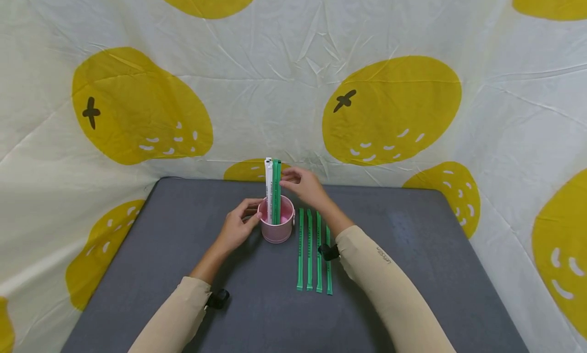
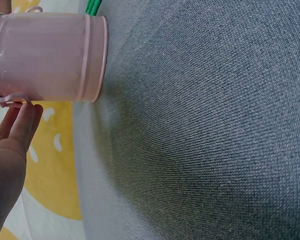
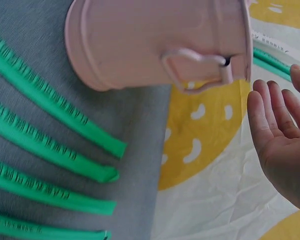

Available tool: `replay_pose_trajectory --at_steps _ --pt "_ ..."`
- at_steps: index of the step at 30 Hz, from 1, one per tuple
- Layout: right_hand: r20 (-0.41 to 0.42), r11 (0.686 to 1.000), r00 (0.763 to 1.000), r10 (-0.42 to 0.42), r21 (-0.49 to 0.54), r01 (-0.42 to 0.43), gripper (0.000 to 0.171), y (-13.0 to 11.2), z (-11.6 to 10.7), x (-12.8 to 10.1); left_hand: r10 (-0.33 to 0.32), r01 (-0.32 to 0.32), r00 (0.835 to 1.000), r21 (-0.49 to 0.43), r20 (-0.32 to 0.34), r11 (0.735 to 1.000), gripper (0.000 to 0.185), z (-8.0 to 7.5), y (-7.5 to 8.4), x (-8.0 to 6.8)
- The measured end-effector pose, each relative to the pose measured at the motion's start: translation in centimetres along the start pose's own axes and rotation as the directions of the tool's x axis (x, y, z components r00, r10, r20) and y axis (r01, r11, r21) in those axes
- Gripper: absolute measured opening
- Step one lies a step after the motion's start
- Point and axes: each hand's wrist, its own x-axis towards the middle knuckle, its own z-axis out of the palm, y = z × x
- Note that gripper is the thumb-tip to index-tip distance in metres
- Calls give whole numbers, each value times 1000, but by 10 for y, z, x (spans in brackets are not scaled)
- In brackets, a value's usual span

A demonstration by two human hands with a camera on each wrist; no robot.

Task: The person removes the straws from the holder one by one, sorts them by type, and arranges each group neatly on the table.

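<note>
A small pink bucket with side handles stands upright on the table. White wrapped sticks and green wrapped sticks, slim like wrapped straws, stand in it and rise well above the rim. My left hand holds the bucket's left side, thumb at the front; in the left wrist view its fingers meet a handle. Beside the tops of the green sticks is my right hand. The right wrist view shows its fingers extended, with the thumb close to the sticks.
Several more green wrapped sticks lie side by side on the dark grey table, right of the bucket and partly under my right forearm. A white cloth with yellow fruit shapes hangs behind the table.
</note>
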Motion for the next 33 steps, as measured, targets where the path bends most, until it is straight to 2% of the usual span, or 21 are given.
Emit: replay_pose_trajectory --at_steps 10,26,33 --pt "-6 990 999 34 134 -32 32 -2 6 9 -6 6 1000 -9 1 1000 38 1 1 2" --pt "-22 988 1000 22 150 -19 29 -9 4 12 -5 5 1000 -3 -6 1000 39 3 -1 2" --pt "-71 980 997 32 200 -17 24 -11 -3 12 -9 8 1000 -18 -7 1000 38 2 1 2"
